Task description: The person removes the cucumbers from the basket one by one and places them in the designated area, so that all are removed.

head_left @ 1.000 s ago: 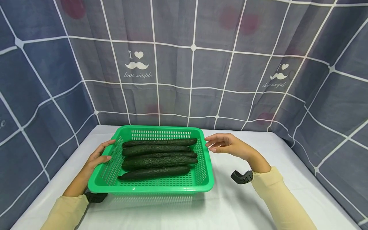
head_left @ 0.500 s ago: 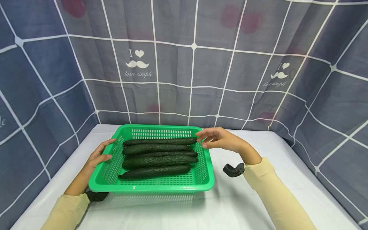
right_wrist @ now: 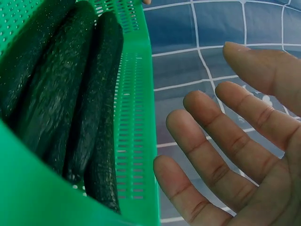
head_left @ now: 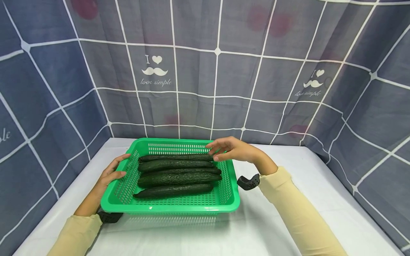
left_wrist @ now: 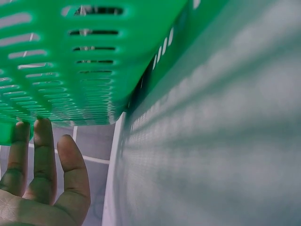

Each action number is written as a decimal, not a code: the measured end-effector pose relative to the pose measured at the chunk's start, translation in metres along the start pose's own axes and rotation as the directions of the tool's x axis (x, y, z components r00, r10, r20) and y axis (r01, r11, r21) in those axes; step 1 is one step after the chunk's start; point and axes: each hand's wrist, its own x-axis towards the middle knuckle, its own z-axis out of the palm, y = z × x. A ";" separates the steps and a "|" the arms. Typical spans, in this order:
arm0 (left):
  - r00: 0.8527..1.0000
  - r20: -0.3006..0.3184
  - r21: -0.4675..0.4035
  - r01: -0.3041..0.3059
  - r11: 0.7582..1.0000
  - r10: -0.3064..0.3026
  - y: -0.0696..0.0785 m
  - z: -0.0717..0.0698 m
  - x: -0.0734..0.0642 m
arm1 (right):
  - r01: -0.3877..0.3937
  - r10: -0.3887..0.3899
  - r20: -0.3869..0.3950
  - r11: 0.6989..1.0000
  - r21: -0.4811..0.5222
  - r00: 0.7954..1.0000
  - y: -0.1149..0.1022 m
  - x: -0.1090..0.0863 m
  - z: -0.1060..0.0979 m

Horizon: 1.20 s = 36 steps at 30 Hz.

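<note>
Several long dark green cucumbers (head_left: 180, 179) lie side by side across the bottom of a green plastic basket (head_left: 166, 209) with slotted walls. At the basket's left rim, my left hand (head_left: 107, 177) grips it, thumb over the edge. The left wrist view has that hand's other fingers (left_wrist: 44, 160) against the slotted outside wall. My right hand (head_left: 235, 149) hovers over the basket's back right corner, fingertips above the end of the rearmost cucumber (head_left: 176, 158). In the right wrist view its fingers (right_wrist: 221, 127) are spread and loosely bent, holding nothing.
A white cloth (head_left: 272, 227) covers the table beneath the basket. Grey-blue curtains (head_left: 195, 71) with white grid lines hang behind and on both sides. Black wrist mounts (head_left: 248, 182) sit at both sleeve cuffs.
My right hand has moved left, from outside the basket's right rim to over its back right corner. The left hand stays at the rim; basket and cucumbers keep their place.
</note>
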 end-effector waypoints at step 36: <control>0.999 -0.001 -0.027 -0.049 0.998 0.049 -0.003 0.000 0.002 | -0.094 0.073 0.172 0.989 0.115 0.982 0.010 0.078 0.044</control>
